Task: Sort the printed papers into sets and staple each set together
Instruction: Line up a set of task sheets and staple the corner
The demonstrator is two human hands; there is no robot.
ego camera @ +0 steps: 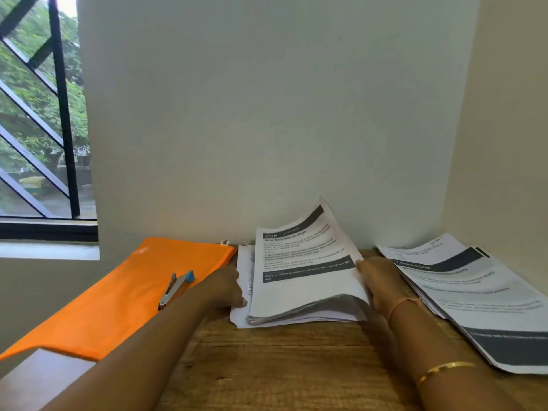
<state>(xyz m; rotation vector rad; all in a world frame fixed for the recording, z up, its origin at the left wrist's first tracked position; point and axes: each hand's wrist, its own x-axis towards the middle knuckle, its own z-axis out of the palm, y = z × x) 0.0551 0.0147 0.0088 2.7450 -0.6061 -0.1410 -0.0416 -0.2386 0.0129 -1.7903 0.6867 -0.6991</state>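
Observation:
A thick stack of printed papers [302,280] lies on the wooden table [281,357] against the wall, its top sheets lifted and curling up at the far end. My left hand [228,289] holds the stack's left edge, thumb on a lower sheet. My right hand [378,284] grips the right edge, fingers under the raised sheets. A second pile of printed papers [474,298] headed "LIVING ROOM" lies fanned out at the right. A silver stapler [175,289] with a blue end rests on an orange folder [118,295] at the left.
The white wall stands directly behind the papers and a side wall closes the right. A barred window [38,120] is at the far left. Bare wood shows in front of the stack. A small metal clip [226,242] lies behind the folder.

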